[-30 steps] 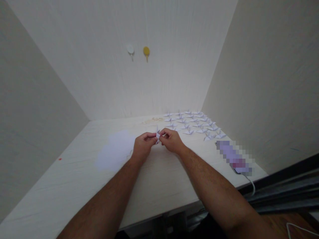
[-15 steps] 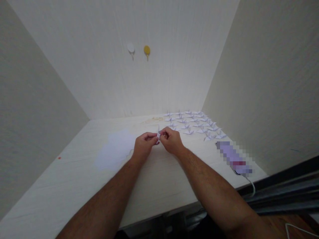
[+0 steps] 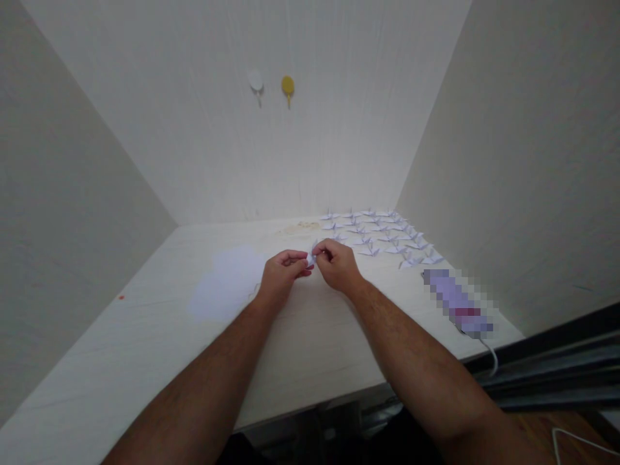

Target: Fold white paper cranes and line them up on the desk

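A small folded piece of white paper (image 3: 310,258), like a paper crane in the making, is pinched between my two hands above the middle of the table. My left hand (image 3: 283,272) grips its left side between thumb and fingers. From the right, my right hand (image 3: 338,263) pinches its upper part with thumb and forefinger. The fingertips cover much of the paper, so its exact folds cannot be made out. Beyond my right hand, several finished white paper cranes (image 3: 371,250) stand in rows on the table.
White paper sheets (image 3: 217,287) lie left of my hands. A phone (image 3: 455,303), partly pixelated, lies at the right with a white cable (image 3: 491,358) running off the table edge. Walls enclose the table (image 3: 310,361); a white hook (image 3: 256,82) and a yellow hook (image 3: 287,85) hang behind.
The view has tilted slightly, lifting the table in the frame. My fingers have shifted on the paper; its upright point now leans right, closer to my right fingertips.
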`<action>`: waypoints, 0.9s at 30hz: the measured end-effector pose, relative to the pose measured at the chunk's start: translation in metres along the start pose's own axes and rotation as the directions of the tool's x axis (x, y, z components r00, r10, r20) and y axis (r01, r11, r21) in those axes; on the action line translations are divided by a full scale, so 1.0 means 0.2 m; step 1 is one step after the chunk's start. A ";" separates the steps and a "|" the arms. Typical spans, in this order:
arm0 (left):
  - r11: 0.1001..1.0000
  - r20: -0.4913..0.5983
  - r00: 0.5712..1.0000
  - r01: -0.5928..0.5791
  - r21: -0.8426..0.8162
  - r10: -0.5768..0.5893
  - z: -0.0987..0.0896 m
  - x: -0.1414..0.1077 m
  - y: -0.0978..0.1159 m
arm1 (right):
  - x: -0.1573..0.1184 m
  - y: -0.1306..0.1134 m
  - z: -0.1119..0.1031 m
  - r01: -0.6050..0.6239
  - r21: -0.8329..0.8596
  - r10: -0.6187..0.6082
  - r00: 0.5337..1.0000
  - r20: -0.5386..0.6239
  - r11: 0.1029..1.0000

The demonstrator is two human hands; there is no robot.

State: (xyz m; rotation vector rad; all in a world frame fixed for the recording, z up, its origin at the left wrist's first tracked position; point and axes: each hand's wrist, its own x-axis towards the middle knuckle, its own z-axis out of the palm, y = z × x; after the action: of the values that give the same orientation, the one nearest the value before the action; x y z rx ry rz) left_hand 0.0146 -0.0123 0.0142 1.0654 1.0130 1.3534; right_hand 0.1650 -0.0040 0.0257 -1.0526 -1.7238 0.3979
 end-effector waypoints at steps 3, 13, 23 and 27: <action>1.000 -0.009 1.000 0.011 -0.011 -0.011 0.00 0.00 0.00 | 0.00 0.00 0.01 -0.019 0.038 0.018 1.000 0.017 0.999; 0.998 -0.005 0.999 0.036 -0.051 -0.036 0.01 0.00 0.01 | 0.00 0.01 0.00 0.010 -0.071 -0.008 1.000 0.027 0.997; 0.990 0.058 0.997 0.053 -0.130 -0.046 0.02 -0.01 0.03 | 0.00 0.01 0.01 0.141 -0.146 -0.142 0.990 0.000 0.979; 0.980 0.075 0.996 0.067 -0.186 -0.054 0.02 -0.01 0.03 | -0.01 0.01 0.01 0.187 -0.150 -0.178 0.981 0.070 0.971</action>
State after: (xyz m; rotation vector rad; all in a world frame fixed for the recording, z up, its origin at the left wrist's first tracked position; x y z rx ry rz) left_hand 0.0173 -0.0143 0.0203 0.9259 0.8413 1.3253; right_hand 0.1645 -0.0038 0.0217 -0.9897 -1.9088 0.1788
